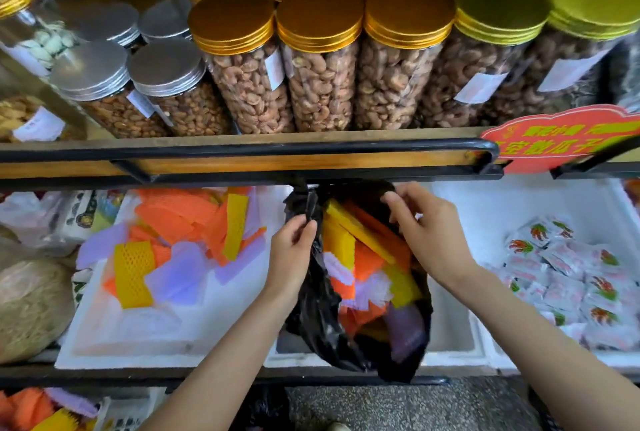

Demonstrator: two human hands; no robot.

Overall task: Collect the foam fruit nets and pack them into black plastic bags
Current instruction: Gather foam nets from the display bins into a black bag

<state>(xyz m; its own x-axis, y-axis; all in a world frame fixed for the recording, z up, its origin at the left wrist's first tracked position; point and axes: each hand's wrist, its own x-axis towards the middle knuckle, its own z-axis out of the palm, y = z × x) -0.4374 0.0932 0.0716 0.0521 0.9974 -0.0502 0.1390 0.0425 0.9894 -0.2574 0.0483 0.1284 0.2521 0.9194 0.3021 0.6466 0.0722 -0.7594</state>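
A crinkled, glossy black bag (318, 319) hangs open under the shelf rail (242, 148), stuffed with flat, meshed foam nets (363, 257) in orange, yellow and lilac. The left hand (292, 250) pinches its twisted left rim. The right hand (426, 233) curls its fingers over the right rim. Loose nets (173, 212) lie in the white foam box (114, 337) just left. Round-lidded jars (322, 84) of nuts stand above, and sachets (588, 292) fill the box at right.

Nut jars (322, 84) on upper shelf (242, 163), foam boxes (138, 337) beneath
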